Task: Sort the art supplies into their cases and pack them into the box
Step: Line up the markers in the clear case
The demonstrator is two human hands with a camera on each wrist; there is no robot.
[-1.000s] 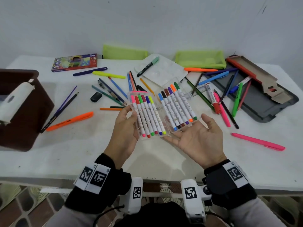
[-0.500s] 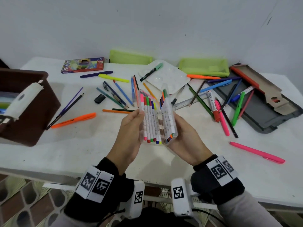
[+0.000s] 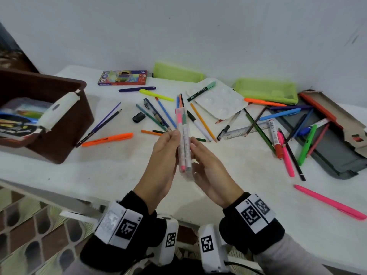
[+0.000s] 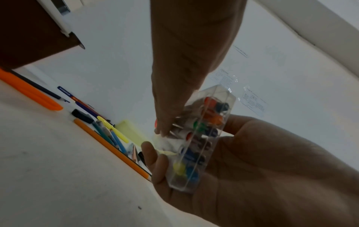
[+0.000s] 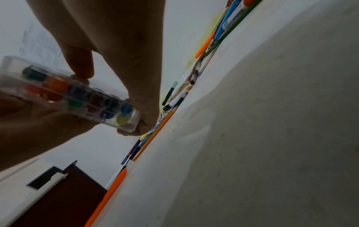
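Observation:
A clear plastic marker case (image 3: 183, 141) full of coloured felt-tip markers stands closed and upright above the table's front middle. My left hand (image 3: 164, 155) grips its left side and my right hand (image 3: 206, 165) grips its right side. In the left wrist view the marker case (image 4: 202, 138) lies in my left hand (image 4: 272, 169), while my right hand (image 4: 184, 76) touches its edge with its fingertips. In the right wrist view my right hand (image 5: 120, 53) pinches the marker case (image 5: 77, 95) between thumb and fingers. The brown box (image 3: 59, 120) stands at the left with items inside.
Loose pencils, pens and highlighters lie scattered over the white table (image 3: 119, 171). A black eraser (image 3: 138, 117), a ruler (image 3: 246, 130) and a white palette (image 3: 220, 102) lie among them. Two green cases (image 3: 268, 91) stand at the back. An open grey case (image 3: 333, 153) lies at the right.
The marker case lay open flat across both palms; its two halves have folded together and it is now closed, with my hands pressed to its sides. The view has swung left.

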